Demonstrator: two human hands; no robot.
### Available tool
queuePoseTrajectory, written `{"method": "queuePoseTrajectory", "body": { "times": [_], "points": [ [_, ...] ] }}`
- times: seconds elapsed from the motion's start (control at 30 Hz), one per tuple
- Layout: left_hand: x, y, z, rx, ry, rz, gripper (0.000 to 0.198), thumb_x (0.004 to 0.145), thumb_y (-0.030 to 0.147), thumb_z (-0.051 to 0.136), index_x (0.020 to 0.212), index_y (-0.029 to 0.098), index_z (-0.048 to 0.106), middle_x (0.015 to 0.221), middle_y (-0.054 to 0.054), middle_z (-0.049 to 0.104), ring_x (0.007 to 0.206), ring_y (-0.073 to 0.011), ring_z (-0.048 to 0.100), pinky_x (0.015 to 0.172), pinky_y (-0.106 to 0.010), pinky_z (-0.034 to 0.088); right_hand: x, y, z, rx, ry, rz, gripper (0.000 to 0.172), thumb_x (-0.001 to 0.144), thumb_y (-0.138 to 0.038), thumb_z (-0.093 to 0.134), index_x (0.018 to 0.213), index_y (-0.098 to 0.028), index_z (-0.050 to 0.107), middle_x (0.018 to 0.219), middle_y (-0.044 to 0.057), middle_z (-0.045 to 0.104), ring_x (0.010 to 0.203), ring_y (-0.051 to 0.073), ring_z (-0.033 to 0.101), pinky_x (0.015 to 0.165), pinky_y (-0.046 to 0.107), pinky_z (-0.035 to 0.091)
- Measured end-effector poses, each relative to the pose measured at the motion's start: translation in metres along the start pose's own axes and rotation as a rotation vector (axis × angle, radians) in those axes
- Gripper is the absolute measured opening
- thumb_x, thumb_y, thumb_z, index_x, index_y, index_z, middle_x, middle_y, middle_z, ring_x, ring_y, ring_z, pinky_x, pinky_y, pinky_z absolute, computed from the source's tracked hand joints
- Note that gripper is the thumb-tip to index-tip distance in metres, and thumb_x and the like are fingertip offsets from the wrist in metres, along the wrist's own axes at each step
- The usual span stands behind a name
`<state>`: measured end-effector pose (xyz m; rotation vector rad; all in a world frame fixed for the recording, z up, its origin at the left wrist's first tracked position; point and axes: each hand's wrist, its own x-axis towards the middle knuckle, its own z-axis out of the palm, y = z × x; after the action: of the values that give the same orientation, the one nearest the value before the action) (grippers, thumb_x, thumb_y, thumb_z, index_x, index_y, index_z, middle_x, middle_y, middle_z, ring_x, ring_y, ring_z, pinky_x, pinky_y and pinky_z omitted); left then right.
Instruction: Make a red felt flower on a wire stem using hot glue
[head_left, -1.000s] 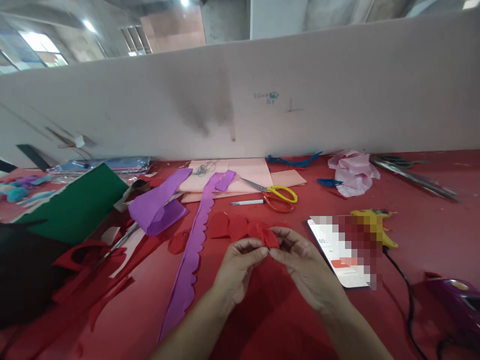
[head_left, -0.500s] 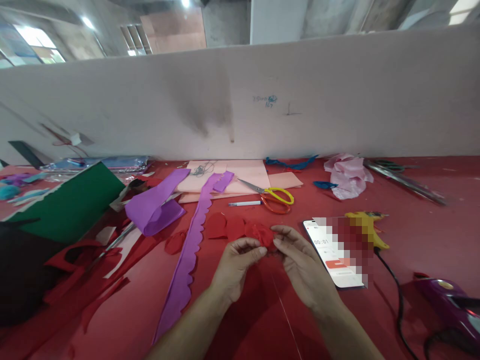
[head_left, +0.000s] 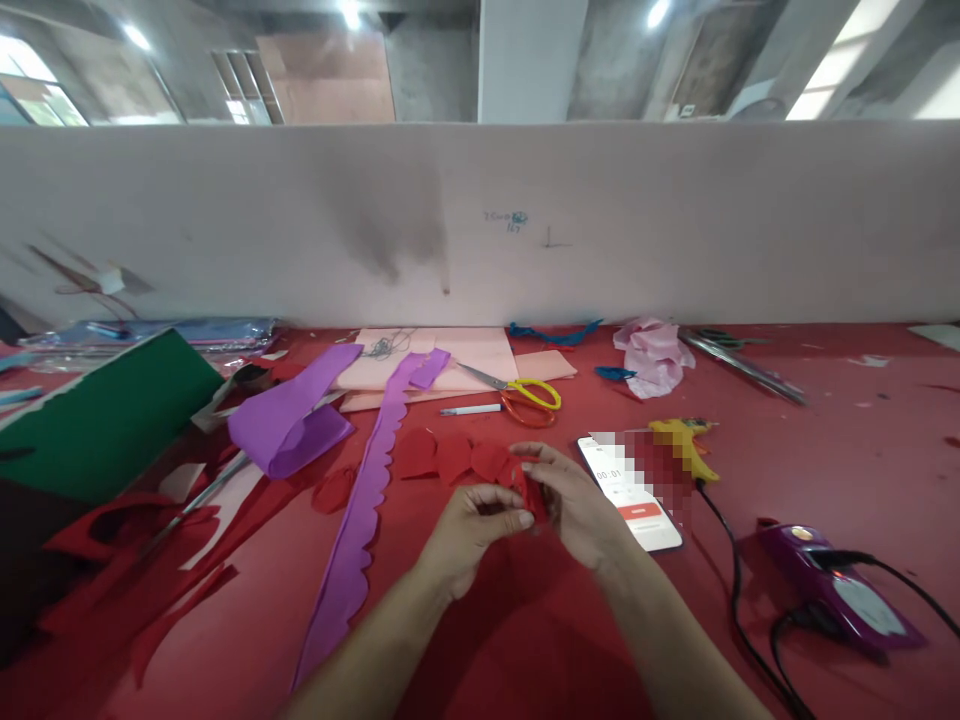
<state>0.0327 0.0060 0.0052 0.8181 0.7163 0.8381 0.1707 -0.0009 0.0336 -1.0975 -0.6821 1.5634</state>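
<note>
Left hand (head_left: 469,525) and right hand (head_left: 577,500) meeting above the red surface (head_left: 825,440), fingertips of both pinched on a small red petal piece (head_left: 531,493), more red petals (head_left: 450,455) just behind, purple scalloped strip (head_left: 352,545) to the left, phone (head_left: 626,490) to the right, scissors (head_left: 525,395) farther back.

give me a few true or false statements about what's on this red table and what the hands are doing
1. Both hands pinch one red felt piece between them. True: left hand and right hand meet on it.
2. The scissors have blue handles. False: one handle is yellow, the other orange.
3. A scalloped purple strip lies left of the hands. True.
4. The phone lies left of the left hand. False: it lies right of the right hand.
5. The yellow glue gun is in the right hand. False: it lies on the table by the phone.
</note>
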Motion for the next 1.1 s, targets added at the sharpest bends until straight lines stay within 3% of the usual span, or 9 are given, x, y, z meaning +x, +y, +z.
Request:
{"method": "queuePoseTrajectory", "body": {
  "times": [0.17,0.3,0.53,0.6,0.67,0.73,0.87,0.97,1.1],
  "points": [
    [-0.004,0.002,0.0,-0.006,-0.091,-0.01,0.013,0.059,0.02,0.078,0.069,0.015,0.071,0.066,-0.002,0.068,0.062,-0.0137,0.062,0.072,-0.03,0.046,-0.004,-0.016,-0.003,-0.088,-0.16,0.078,0.022,0.068,-0.019,0.063,0.09,-0.019,0.063,0.065,-0.004,0.063,0.05,0.008,0.053,0.049,0.021,0.037],
    [-0.005,0.005,-0.003,0.003,-0.144,0.015,0.012,0.061,0.02,0.077,0.07,0.015,0.071,0.064,-0.003,0.068,0.063,-0.0146,0.063,0.073,-0.029,0.045,-0.003,-0.025,-0.008,-0.124,-0.247,0.09,0.028,0.068,-0.017,0.069,0.096,-0.019,0.064,0.071,-0.002,0.065,0.057,0.009,0.057,0.055,0.022,0.042],
    [-0.007,0.007,-0.004,-0.001,-0.188,0.011,0.01,0.06,0.02,0.077,0.066,0.015,0.071,0.063,-0.003,0.067,0.062,-0.0147,0.062,0.073,-0.029,0.044,-0.01,-0.021,0.001,-0.178,-0.197,0.039,0.027,0.071,-0.022,0.07,0.097,-0.021,0.064,0.074,-0.001,0.065,0.061,0.01,0.059,0.059,0.023,0.045],
    [-0.006,0.006,-0.004,-0.009,-0.171,0.01,0.011,0.06,0.02,0.077,0.066,0.014,0.07,0.063,-0.004,0.068,0.063,-0.0143,0.062,0.073,-0.028,0.044,-0.009,-0.023,-0.007,-0.3,-0.087,-0.06,0.026,0.073,-0.027,0.067,0.098,-0.021,0.063,0.077,0.0,0.066,0.066,0.012,0.061,0.065,0.025,0.047],
    [-0.005,0.005,-0.005,-0.042,-0.109,-0.001,0.015,0.056,0.02,0.079,0.065,0.014,0.068,0.061,-0.002,0.066,0.062,-0.0137,0.062,0.07,-0.026,0.044,-0.006,-0.033,-0.029,-0.583,0.14,-0.197,0.027,0.079,-0.032,0.059,0.103,-0.02,0.06,0.086,0.002,0.067,0.077,0.014,0.063,0.073,0.028,0.049],
    [-0.003,0.004,-0.007,-0.085,-0.017,-0.019,0.02,0.053,0.02,0.082,0.066,0.015,0.067,0.06,0.0,0.065,0.063,-0.0131,0.062,0.066,-0.024,0.044,-0.003,-0.049,-0.065,-0.919,0.425,-0.265,0.03,0.085,-0.033,0.049,0.11,-0.019,0.057,0.095,0.006,0.066,0.09,0.019,0.062,0.079,0.032,0.048],
    [0.004,0.001,-0.011,-0.134,0.049,-0.055,0.018,0.059,0.021,0.079,0.068,0.015,0.064,0.065,0.0,0.067,0.068,-0.012,0.065,0.06,-0.018,0.043,-0.002,-0.076,-0.142,-1.212,0.768,-0.186,0.024,0.089,-0.028,0.05,0.106,-0.016,0.059,0.108,0.013,0.061,0.106,0.026,0.055,0.089,0.041,0.044],
    [0.007,0.0,-0.012,-0.194,0.105,-0.099,0.022,0.057,0.021,0.081,0.07,0.015,0.063,0.066,0.001,0.067,0.072,-0.0144,0.068,0.061,-0.019,0.046,0.002,-0.075,-0.176,-1.381,0.846,-0.027,0.029,0.089,-0.031,0.054,0.114,-0.017,0.055,0.116,0.008,0.057,0.098,0.021,0.059,0.082,0.042,0.049],
    [0.005,-0.001,-0.01,-0.256,0.167,-0.103,0.029,0.053,0.021,0.083,0.072,0.016,0.061,0.065,0.002,0.067,0.067,-0.0136,0.067,0.06,-0.02,0.047,0.017,-0.064,-0.191,-1.5,0.863,0.112,0.03,0.089,-0.03,0.054,0.116,-0.018,0.054,0.118,0.008,0.056,0.097,0.021,0.059,0.081,0.041,0.05]
  ]
}}
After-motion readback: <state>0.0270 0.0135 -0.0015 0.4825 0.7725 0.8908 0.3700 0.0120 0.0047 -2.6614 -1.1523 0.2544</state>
